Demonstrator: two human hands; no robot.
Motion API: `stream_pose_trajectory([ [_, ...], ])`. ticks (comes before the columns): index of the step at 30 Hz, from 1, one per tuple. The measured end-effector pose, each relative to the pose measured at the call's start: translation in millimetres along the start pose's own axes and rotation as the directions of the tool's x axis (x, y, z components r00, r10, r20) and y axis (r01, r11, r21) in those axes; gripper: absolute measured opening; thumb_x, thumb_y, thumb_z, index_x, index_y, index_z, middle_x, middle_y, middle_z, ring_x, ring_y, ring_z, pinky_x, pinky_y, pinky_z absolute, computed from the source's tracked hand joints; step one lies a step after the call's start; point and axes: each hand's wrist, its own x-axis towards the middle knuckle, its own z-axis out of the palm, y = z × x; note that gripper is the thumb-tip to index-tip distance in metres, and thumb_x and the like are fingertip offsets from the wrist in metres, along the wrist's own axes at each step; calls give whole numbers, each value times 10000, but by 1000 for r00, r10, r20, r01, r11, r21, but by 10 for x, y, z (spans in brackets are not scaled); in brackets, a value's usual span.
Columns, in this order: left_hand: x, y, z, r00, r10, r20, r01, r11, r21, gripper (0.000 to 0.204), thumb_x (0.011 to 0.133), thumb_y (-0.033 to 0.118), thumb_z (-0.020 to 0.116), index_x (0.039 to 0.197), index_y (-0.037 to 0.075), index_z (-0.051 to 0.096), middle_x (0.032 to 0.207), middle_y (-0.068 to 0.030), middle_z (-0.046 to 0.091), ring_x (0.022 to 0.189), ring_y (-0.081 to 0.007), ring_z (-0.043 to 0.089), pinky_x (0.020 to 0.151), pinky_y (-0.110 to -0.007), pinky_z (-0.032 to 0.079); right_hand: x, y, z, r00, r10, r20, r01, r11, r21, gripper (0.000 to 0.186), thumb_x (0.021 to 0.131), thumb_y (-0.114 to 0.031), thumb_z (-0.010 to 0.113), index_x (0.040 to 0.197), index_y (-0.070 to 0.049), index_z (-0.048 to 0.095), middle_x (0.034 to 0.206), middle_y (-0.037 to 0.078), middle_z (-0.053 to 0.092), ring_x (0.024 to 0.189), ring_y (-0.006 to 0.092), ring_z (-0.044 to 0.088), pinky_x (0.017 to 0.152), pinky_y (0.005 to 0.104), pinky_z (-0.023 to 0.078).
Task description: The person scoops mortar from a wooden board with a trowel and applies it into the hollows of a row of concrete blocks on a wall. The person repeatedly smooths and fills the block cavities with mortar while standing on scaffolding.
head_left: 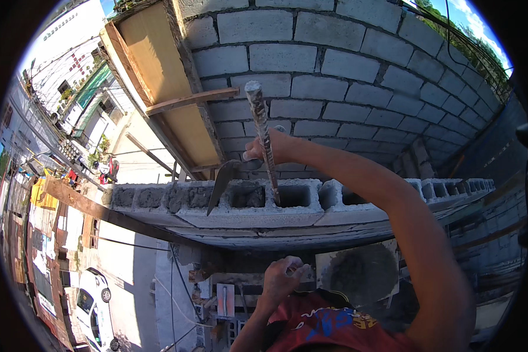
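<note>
My right hand (pixel 274 146) is closed around the handle of a trowel (pixel 220 183), behind an upright steel bar. The trowel's blade points down over the top of a hollow-block wall (pixel 246 218), next to cells filled with mortar (pixel 149 198). The ridged steel bar (pixel 261 120) rises out of an unfilled cell and passes in front of my right wrist. On the near side of the wall, close to my body, my left hand (pixel 283 280) is loosely curled, and I see nothing in it.
A mortar board (pixel 358 271) with wet grey mortar lies below the wall at right. A taller block wall (pixel 340 76) stands behind. Wooden formwork (pixel 158 76) rises at far left, and a plank (pixel 117 212) crosses the wall's left end. Far below, a white car (pixel 94 311) sits on the street.
</note>
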Motion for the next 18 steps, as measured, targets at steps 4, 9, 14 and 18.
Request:
stream_pose_trajectory([
  [4, -287, -701, 606, 936, -291, 196, 313, 945, -91, 240, 929, 209, 670, 980, -21, 716, 825, -147, 730, 743, -204, 701, 685, -341, 530, -1683, -145, -316, 925, 366, -104, -379, 912, -158, 341, 717, -34, 718, 1048, -113, 698, 897, 57, 680, 754, 274, 702, 590, 407, 536],
  [9, -209, -1699, 1426, 872, -342, 351, 350, 936, 43, 224, 940, 172, 647, 975, -43, 699, 782, -100, 699, 745, -169, 669, 714, -308, 517, -4053, -1688, -638, 406, 872, -275, -883, 452, 130, 386, 762, -188, 782, 1087, -19, 658, 924, 156, 703, 820, 342, 703, 681, 438, 547],
  [14, -225, -2766, 2880, 835, -50, 549, 41, 999, 29, 509, 868, 65, 677, 1340, -41, 519, 1044, -138, 700, 948, -208, 679, 852, -320, 536, -5700, -3920, 675, -546, 834, -75, -678, -388, 624, 600, 929, -491, 612, 1199, 42, 560, 964, 232, 674, 913, 397, 666, 829, 444, 497],
  [18, -511, -4212, 3981, 354, -375, 857, 563, 817, 125, 536, 844, 57, 706, 1338, -21, 510, 1142, -164, 654, 984, -204, 668, 866, -328, 539, -6599, -5111, 2795, -821, 97, 563, 253, -821, 511, 394, 973, -368, 598, 1087, 7, 565, 764, 78, 621, 669, 227, 633, 664, 365, 524],
])
